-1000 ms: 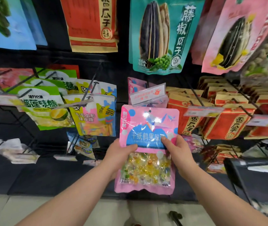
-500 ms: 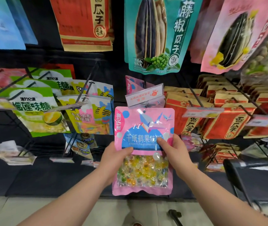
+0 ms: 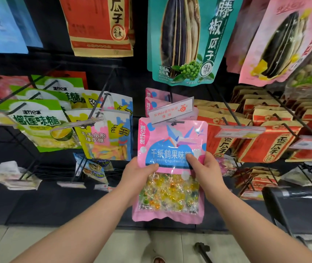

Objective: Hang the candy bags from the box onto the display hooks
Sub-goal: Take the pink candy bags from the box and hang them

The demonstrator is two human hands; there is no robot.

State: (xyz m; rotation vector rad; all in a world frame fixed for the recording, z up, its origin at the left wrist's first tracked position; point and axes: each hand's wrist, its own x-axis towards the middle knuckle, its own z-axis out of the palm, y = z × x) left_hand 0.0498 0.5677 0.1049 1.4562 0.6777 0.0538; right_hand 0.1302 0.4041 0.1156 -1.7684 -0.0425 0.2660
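Left grip (image 3: 139,174) and right grip (image 3: 207,168) pinch pink candy bag (image 3: 172,141) — top at hook (image 3: 177,122) | black back panel (image 3: 56,202), pale floor (image 3: 37,238) below

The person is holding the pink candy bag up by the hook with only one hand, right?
Not quite. Two hands hold it, not one. In the head view the left hand grips the left edge of the pink bag and the right hand grips its right edge. The rest is right: the top of the bag is up by the hook.
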